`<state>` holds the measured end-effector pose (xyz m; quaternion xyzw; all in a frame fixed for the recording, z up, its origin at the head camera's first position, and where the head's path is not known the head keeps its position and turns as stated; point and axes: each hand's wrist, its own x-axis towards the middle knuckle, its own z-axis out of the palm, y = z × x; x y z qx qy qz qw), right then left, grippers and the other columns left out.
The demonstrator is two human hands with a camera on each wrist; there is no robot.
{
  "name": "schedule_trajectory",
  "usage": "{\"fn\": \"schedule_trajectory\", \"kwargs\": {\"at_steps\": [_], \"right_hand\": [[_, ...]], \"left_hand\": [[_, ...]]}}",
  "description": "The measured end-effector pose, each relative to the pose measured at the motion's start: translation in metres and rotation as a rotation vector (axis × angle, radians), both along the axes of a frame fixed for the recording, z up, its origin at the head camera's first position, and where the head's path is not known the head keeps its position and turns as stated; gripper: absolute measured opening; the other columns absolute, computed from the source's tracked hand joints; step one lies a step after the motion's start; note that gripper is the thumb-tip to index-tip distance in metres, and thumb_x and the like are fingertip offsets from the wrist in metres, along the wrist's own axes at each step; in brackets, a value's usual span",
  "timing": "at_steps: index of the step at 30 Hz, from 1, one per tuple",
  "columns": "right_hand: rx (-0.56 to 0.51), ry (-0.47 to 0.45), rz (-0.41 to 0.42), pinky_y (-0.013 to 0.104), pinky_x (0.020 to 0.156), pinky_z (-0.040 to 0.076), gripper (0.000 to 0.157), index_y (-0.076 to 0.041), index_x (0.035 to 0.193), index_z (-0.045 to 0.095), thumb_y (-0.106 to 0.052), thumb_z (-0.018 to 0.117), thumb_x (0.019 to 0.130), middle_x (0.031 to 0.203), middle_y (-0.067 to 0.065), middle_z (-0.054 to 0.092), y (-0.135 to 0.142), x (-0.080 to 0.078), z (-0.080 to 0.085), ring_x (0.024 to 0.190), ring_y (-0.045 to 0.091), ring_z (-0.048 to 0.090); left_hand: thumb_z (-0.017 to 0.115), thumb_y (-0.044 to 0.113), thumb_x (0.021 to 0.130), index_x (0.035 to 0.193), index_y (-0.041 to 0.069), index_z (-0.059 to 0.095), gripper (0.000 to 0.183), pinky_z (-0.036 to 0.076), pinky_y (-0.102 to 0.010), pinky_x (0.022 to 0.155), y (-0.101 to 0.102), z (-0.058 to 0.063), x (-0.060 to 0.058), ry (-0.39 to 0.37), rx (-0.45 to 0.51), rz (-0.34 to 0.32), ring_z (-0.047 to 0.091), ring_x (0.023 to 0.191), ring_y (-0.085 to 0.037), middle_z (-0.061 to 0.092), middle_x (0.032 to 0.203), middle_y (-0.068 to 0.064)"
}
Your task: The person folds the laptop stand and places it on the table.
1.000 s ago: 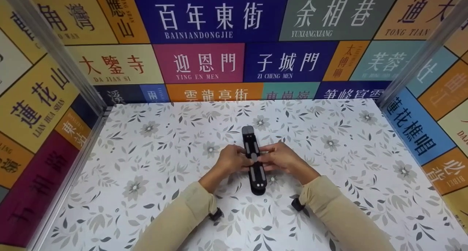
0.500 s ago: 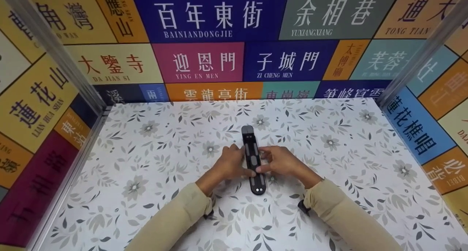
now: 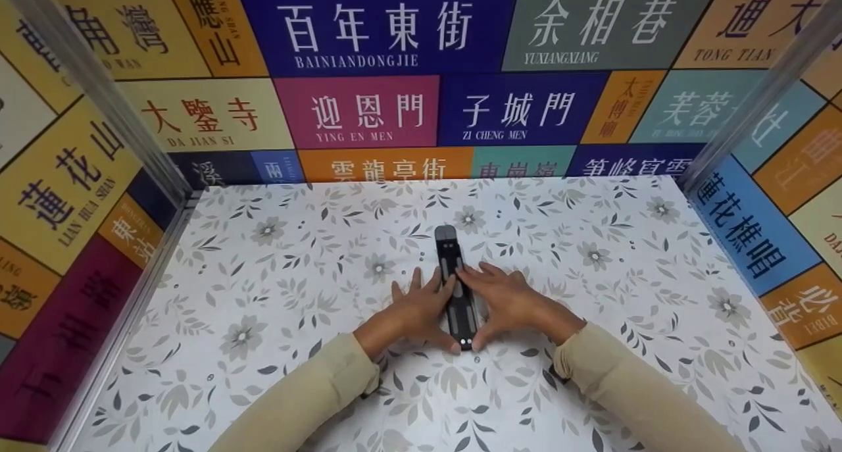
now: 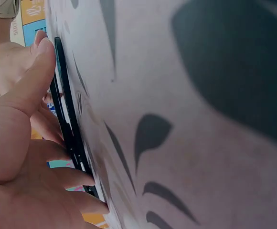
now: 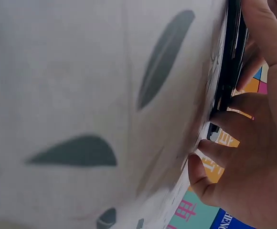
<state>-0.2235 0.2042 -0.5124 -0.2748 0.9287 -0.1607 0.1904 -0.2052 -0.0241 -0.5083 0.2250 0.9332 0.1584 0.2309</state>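
Note:
A long, narrow black piece with grey pads, apparently a folded laptop stand (image 3: 451,254), lies lengthwise on the patterned table. Its far end is grey, and two silver rivets mark the near end. My left hand (image 3: 421,310) lies along its left side, fingers spread and thumb at the near end. On the other side my right hand (image 3: 516,301) touches it with extended fingers, its thumb also by the near end. The fingers hide part of the middle. In the left wrist view the stand (image 4: 67,105) shows two thin parallel black bars; the right wrist view shows its edge (image 5: 230,62).
The white table (image 3: 316,241) carries a grey leaf and flower print. Colourful sign panels (image 3: 368,110) with large characters stand behind and at both sides. Metal corner posts (image 3: 141,110) rise at the back left and right.
Both hands have gone from gripping the stand's middle to spread fingers along its sides, thumbs moved to the near end. The stand's stacked parts now look more closely aligned; it stays in place.

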Motion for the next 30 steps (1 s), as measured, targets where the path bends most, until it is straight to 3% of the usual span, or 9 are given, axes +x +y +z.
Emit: {"fn": "schedule_trajectory", "kwargs": {"at_steps": [9, 17, 30], "right_hand": [[0.027, 0.009, -0.031, 0.078, 0.117, 0.01, 0.147, -0.021, 0.165, 0.015, -0.072, 0.089, 0.049, 0.17, 0.007, 0.021, -0.003, -0.001, 0.003, 0.159, 0.037, 0.01], [0.029, 0.009, -0.074, 0.079, 0.115, 0.012, 0.149, -0.02, 0.165, 0.015, -0.069, 0.092, 0.047, 0.169, 0.008, 0.027, -0.006, -0.003, 0.004, 0.158, 0.038, 0.014], [0.048, -0.051, -0.082, 0.077, 0.117, 0.014, 0.148, -0.018, 0.165, 0.014, -0.063, 0.095, 0.05, 0.167, 0.015, 0.027, -0.01, -0.008, 0.008, 0.156, 0.041, 0.019]], "left_hand": [[0.087, 0.063, 0.067, 0.165, 0.024, 0.006, 0.132, -0.005, -0.079, 0.116, 0.001, 0.0, -0.004, -0.041, 0.035, 0.02, -0.01, 0.156, -0.047, -0.002, 0.172, -0.009], [0.085, 0.065, 0.069, 0.165, 0.029, 0.004, 0.13, -0.002, -0.08, 0.115, 0.004, 0.002, -0.013, -0.035, -0.038, -0.004, -0.009, 0.156, -0.046, -0.002, 0.173, -0.007], [0.087, 0.064, 0.067, 0.165, 0.028, 0.005, 0.132, -0.001, -0.085, 0.11, 0.007, -0.003, -0.017, -0.023, -0.025, -0.005, -0.008, 0.155, -0.049, 0.0, 0.173, -0.009]]}}
